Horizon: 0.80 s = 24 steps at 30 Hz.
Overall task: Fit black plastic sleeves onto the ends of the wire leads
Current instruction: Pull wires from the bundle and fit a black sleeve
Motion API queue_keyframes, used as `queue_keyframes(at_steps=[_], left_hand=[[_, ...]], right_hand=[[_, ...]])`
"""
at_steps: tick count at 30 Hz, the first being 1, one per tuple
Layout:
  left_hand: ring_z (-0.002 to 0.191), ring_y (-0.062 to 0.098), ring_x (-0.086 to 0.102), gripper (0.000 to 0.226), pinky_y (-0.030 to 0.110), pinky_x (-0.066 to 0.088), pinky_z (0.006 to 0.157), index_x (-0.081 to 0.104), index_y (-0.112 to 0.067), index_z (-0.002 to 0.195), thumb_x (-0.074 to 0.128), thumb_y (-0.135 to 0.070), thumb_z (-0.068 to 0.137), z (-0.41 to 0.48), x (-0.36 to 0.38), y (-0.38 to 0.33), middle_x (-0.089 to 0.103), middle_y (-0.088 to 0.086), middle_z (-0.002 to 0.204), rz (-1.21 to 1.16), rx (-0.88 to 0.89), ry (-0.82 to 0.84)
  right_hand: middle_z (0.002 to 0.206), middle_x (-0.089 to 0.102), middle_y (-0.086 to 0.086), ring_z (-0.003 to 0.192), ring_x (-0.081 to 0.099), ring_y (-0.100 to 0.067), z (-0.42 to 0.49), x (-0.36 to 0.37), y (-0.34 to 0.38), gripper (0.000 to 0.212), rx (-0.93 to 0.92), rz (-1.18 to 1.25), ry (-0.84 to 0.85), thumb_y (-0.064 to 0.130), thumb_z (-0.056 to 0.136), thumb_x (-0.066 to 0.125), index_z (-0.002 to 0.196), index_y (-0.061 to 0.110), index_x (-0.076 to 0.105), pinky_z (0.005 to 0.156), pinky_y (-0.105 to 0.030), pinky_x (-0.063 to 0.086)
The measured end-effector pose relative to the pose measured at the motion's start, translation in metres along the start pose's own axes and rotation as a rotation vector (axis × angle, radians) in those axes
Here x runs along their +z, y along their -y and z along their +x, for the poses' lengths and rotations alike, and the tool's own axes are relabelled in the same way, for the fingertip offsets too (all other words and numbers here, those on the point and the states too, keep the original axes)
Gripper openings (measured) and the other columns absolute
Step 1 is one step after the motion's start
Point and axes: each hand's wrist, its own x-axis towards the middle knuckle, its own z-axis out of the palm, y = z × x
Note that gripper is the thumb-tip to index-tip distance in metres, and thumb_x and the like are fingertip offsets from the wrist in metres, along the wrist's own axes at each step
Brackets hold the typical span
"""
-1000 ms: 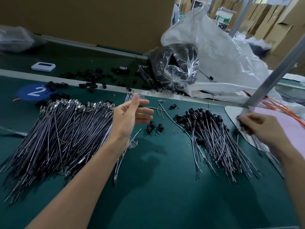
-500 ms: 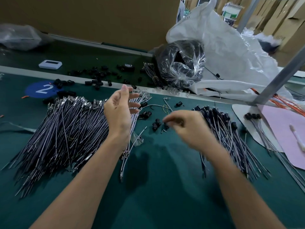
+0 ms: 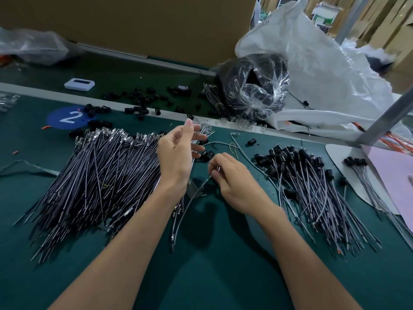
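The green worktop (image 3: 223,276) bears two heaps of thin leads: a big bare pile (image 3: 93,180) on the left and a small pile (image 3: 312,186) with black caps on the right. Between them the left hand (image 3: 176,157) stands upright, fingers spread; its grip cannot be told. The right hand (image 3: 234,184) pinches one bent lead (image 3: 190,204). Loose round sleeves (image 3: 138,104) lie at the back.

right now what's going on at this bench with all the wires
A person is sleeving wire leads. The right hand pinches the end of one lead; the left hand is raised, fingers spread, by the pile of bare leads. Sleeved leads lie piled on the right, loose black sleeves at the back.
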Motion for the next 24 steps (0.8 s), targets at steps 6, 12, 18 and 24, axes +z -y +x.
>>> queue_keyframes(at_steps=[6, 12, 18, 24], left_hand=[[0.061, 0.014, 0.065, 0.031, 0.021, 0.049, 0.054, 0.073, -0.017, 0.089, 0.051, -0.035, 0.101, -0.001, 0.000, 0.004, 0.075, 0.001, 0.078, 0.062, 0.017, 0.042], [0.058, 0.011, 0.064, 0.022, 0.020, 0.049, 0.055, 0.074, -0.011, 0.087, 0.062, -0.028, 0.095, -0.002, 0.001, 0.004, 0.074, 0.003, 0.073, 0.153, 0.001, 0.208], [0.045, 0.015, 0.059, 0.010, 0.022, 0.047, 0.045, 0.075, -0.005, 0.088, 0.068, -0.011, 0.091, -0.011, 0.006, 0.004, 0.073, 0.010, 0.067, 0.275, 0.016, 0.465], [0.046, 0.015, 0.062, 0.017, 0.021, 0.045, 0.045, 0.072, -0.001, 0.092, 0.059, -0.011, 0.096, -0.014, 0.008, 0.003, 0.071, 0.004, 0.064, 0.252, -0.040, 0.610]], right_hand=[[0.110, 0.039, 0.012, 0.096, 0.050, -0.014, -0.002, 0.004, -0.009, 0.018, -0.043, -0.074, 0.075, 0.009, 0.090, 0.061, 0.096, 0.026, 0.057, 0.081, -0.043, 0.049], [0.081, 0.054, 0.012, 0.074, 0.050, 0.001, 0.003, -0.005, -0.013, 0.020, 0.005, 0.220, -0.212, 0.000, 0.092, 0.056, 0.087, 0.019, 0.053, 0.071, -0.015, 0.039], [0.076, 0.063, 0.007, 0.065, 0.055, -0.004, 0.004, -0.020, -0.024, 0.015, 0.227, 0.652, -0.577, 0.001, 0.092, 0.062, 0.089, 0.015, 0.063, 0.066, -0.022, 0.046], [0.075, 0.069, 0.002, 0.067, 0.059, -0.010, 0.001, -0.020, -0.019, 0.008, 0.237, 1.197, -0.349, 0.014, 0.072, 0.071, 0.080, 0.012, 0.072, 0.065, -0.021, 0.047]])
